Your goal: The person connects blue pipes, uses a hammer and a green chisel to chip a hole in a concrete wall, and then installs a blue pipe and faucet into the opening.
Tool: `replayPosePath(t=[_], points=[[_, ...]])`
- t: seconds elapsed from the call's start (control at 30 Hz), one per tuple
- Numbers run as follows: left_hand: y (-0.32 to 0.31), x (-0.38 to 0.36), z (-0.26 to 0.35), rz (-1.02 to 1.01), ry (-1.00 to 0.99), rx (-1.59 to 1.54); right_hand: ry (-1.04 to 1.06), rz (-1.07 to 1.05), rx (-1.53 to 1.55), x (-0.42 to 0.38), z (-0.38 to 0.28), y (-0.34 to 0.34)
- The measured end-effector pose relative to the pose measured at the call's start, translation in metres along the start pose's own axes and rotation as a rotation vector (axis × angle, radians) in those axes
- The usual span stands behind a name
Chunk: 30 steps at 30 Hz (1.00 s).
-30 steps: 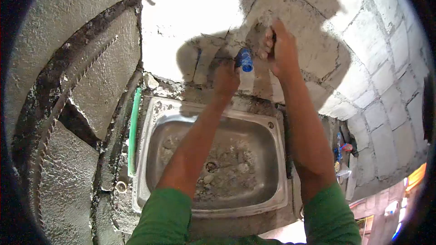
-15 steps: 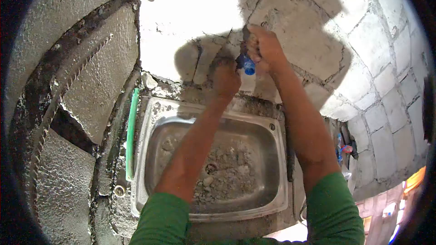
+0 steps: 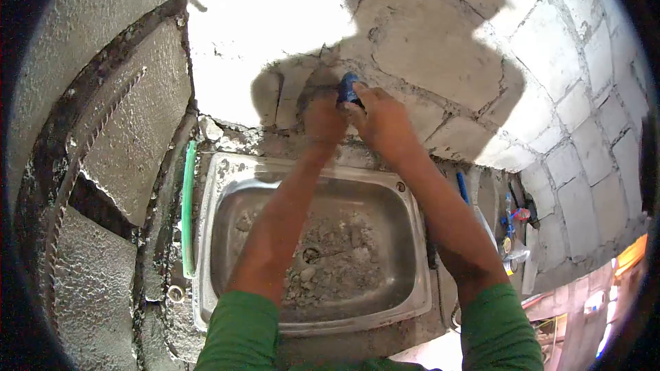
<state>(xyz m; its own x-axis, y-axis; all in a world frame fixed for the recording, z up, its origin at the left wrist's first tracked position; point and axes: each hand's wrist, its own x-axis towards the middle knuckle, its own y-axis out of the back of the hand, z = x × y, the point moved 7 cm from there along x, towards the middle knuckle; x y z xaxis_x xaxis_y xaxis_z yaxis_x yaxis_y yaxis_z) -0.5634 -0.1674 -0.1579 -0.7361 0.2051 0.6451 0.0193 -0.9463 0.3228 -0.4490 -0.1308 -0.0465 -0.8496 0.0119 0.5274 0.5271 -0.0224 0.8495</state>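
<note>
Against the block wall above the sink, a blue pipe fitting [image 3: 349, 88], short and round, shows between my hands. My right hand [image 3: 382, 120] is closed on it from the right, with the thumb and fingers wrapped near its lower end. My left hand [image 3: 326, 120] is just to the left, in shadow and slightly blurred. Its fingers are curled close to the fitting, and what they hold is hidden. Below my forearms lies a stainless steel sink [image 3: 417, 261] with grey rubble [image 3: 337, 261] around its drain.
A green hose piece [image 3: 188, 209] stands along the sink's left edge. Twisted rebar [image 3: 96, 130] runs by the left wall. To the right are a blue pipe [image 3: 463, 187] and several small items, including a red one [image 3: 524, 214]. The block wall [image 3: 440, 41] rises ahead.
My right hand has come down and left, from a fist above the blue fitting to a grip on it. The fitting's open end faced me before; now its side shows. The view has shifted slightly.
</note>
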Motion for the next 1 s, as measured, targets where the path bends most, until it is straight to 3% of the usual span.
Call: replayPosePath(t=[0.1, 0.17, 0.3, 0.4, 0.47, 0.53, 0.57, 0.6, 0.63, 0.67, 0.73, 0.8, 0.9, 0.93, 1.0], points=[[-0.008, -0.006, -0.007, 0.04, 0.024, -0.004, 0.044, -0.034, 0.085, -0.002, 0.002, -0.001], [0.007, -0.004, -0.003, 0.187, -0.059, -0.046, 0.022, -0.045, 0.107, 0.001, 0.003, 0.001], [0.023, -0.006, 0.001, 0.231, -0.211, -0.175, 0.022, -0.078, 0.102, -0.006, 0.011, 0.018], [0.012, 0.002, 0.003, 0.147, -0.284, 0.053, -0.067, 0.021, 0.132, -0.028, 0.018, 0.092], [-0.002, 0.008, -0.009, 0.06, -0.109, 0.243, -0.175, 0.031, 0.272, -0.059, 0.042, 0.131], [-0.038, 0.016, -0.052, 0.077, -0.299, 0.348, -0.237, 0.067, 0.284, -0.101, 0.07, 0.164], [-0.013, 0.01, -0.038, 0.05, -0.056, 0.171, -0.251, 0.095, 0.303, -0.13, 0.088, 0.184], [0.011, 0.001, 0.003, 0.066, -0.178, 0.234, -0.318, 0.097, 0.258, -0.16, 0.111, 0.201], [-0.01, 0.009, -0.037, 0.239, -0.298, 0.295, -0.405, 0.05, 0.174, -0.19, 0.136, 0.214], [0.012, 0.003, 0.003, 0.098, -0.233, 0.41, -0.474, 0.003, 0.104, -0.218, 0.158, 0.224], [0.023, -0.004, 0.021, 0.137, -0.311, 0.268, -0.618, 0.043, 0.17, -0.283, 0.199, 0.238], [0.014, 0.003, 0.005, -0.072, -0.063, 0.359, -0.68, -0.013, 0.006, -0.342, 0.237, 0.239], [0.013, -0.007, 0.015, -0.159, -0.108, 0.398, -0.646, -0.043, -0.078, -0.418, 0.26, 0.227], [0.011, -0.011, -0.009, -0.204, -0.116, 0.205, -0.665, -0.04, -0.072, -0.436, 0.263, 0.23], [0.031, -0.042, 0.021, -0.196, 0.065, 0.166, -0.971, -0.077, -0.005, -0.478, 0.286, 0.231]])
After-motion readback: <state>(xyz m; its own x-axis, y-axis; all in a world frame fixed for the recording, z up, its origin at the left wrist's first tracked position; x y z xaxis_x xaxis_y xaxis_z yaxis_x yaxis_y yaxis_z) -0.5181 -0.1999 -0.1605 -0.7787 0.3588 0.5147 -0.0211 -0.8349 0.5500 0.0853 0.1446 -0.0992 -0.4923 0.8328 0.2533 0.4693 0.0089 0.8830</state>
